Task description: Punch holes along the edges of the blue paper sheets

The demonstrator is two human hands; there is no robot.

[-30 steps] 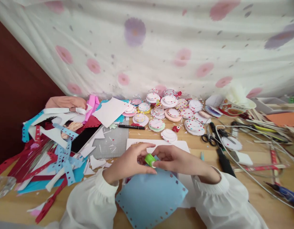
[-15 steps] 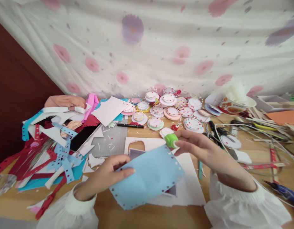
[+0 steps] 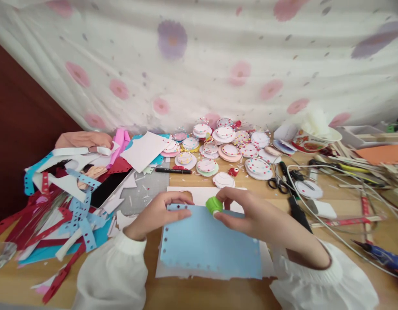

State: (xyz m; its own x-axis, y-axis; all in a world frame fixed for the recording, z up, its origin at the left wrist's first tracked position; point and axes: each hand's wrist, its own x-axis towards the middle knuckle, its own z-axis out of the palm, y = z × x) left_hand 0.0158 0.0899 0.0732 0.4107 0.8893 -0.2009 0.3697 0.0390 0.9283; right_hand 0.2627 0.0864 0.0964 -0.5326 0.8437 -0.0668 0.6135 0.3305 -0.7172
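Observation:
A light blue sheet of paper (image 3: pixel 208 245) with small holes punched along its edges lies low in front of me, over white paper (image 3: pixel 266 258). My left hand (image 3: pixel 166 214) pinches its upper left edge, thumb on top and fingers behind. In my right hand (image 3: pixel 239 206) is a small green craft punch (image 3: pixel 214 205), held between thumb and fingers at the sheet's top edge. Whether the paper sits inside the punch's slot is hard to make out.
Round decorated paper pieces (image 3: pixel 230 150) stand at the back. Coloured paper scraps (image 3: pixel 85 219) and a phone (image 3: pixel 110 188) fill the left. To the right lie scissors (image 3: pixel 278 185), a white cable (image 3: pixel 347 239), a blue-handled tool (image 3: pixel 383 257) and a paper bowl (image 3: pixel 312 142). A black marker (image 3: pixel 173 171) lies mid-table.
The blue sheet has turned so that its long edge runs level in front of me. The right hand has brought the green punch left and down to the top edge; the left hand has shifted right.

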